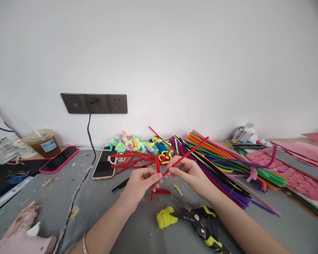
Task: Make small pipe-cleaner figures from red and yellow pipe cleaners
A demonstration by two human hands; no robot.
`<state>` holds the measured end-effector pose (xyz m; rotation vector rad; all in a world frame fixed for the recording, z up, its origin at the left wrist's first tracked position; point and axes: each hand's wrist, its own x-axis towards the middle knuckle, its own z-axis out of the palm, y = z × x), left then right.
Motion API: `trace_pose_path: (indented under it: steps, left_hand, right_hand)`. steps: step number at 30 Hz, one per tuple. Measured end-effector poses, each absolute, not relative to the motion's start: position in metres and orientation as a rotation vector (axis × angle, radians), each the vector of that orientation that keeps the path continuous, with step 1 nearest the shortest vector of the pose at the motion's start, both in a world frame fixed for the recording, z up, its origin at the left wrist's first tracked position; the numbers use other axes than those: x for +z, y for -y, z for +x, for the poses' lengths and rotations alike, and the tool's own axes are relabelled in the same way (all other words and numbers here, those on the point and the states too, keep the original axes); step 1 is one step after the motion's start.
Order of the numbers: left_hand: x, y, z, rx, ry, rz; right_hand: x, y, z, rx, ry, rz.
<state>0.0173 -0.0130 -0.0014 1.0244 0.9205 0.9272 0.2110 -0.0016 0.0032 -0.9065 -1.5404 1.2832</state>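
Note:
My left hand (144, 181) is closed, pinching red pipe cleaners (158, 163) between thumb and fingers, with red ends sticking out above and below the grip. My right hand (187, 173) is closed too, pinching a long red pipe cleaner (193, 151) that slants up to the right and meets the red piece at my left fingertips. Whether the two are twisted together there I cannot tell. On the table beneath lie wire pliers (198, 220) with black and yellow handles. A coiled yellow pipe-cleaner piece (166, 217) rests at their left end.
Several coloured pipe cleaners (228, 176) lie bundled on the right. Loose red pipe cleaners (132, 157), small fuzzy pieces (129, 143) and a phone (104, 164) are behind my hands. At left are a pink-cased phone (59, 159), a drink cup (43, 143) and a black cable (76, 194).

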Motion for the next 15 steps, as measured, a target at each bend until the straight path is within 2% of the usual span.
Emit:
trace_pose_path:
  steps: [6, 15]
  left_hand:
    - [-0.0012, 0.0146, 0.0174, 0.849, -0.904, 1.116]
    - [0.0007, 0.0199, 0.0175, 0.676, -0.858, 1.181]
  right_hand:
    - [0.0038, 0.0016, 0.2108, 1.22, 1.545, -0.886]
    - [0.0103, 0.0059, 0.2083, 1.361, 1.566, -0.754]
